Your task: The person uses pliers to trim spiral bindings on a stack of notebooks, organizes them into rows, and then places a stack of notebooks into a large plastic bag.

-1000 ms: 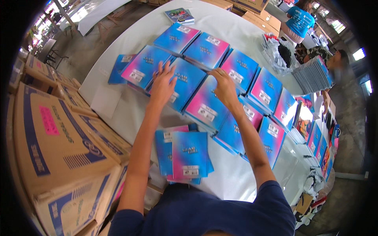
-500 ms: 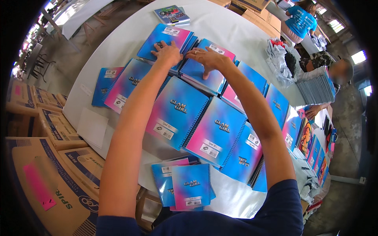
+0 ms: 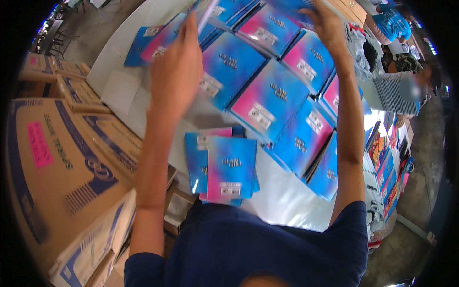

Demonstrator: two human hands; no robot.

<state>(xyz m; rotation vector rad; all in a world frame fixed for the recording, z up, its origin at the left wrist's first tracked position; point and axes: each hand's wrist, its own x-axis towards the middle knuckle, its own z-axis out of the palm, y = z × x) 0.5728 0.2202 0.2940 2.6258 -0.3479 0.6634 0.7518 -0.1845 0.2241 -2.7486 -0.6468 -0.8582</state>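
Note:
My left hand (image 3: pixel 178 71), raised over the far left of the table, is closed on a spiral notebook (image 3: pixel 206 13) tipped up so that it shows nearly edge-on. At the far side my right hand (image 3: pixel 326 26) grips another blue spiral notebook (image 3: pixel 290 6), smeared by motion and cut off by the upper edge. Beneath and between my arms lie stacks of blue-and-pink spiral notebooks, among them a middle stack (image 3: pixel 271 98) and a left stack (image 3: pixel 232 64). Closer to my body sits a smaller, loosely fanned pile of the same notebooks (image 3: pixel 231 167).
Cardboard boxes (image 3: pixel 62 158) crowd the table's left side. On the white table (image 3: pixel 282 205), a paper sheet (image 3: pixel 120 91) lies at the left. To the right are grey plastic bags (image 3: pixel 358 48), more notebooks (image 3: pixel 385 177) and a person holding a tall notebook stack (image 3: pixel 394 93). Another person in blue (image 3: pixel 392 26) is farther back.
Both hands have lifted notebooks off the far stacks and moved apart, the left one leftward, the right one rightward. The whole view has shifted, so the table sits higher in it.

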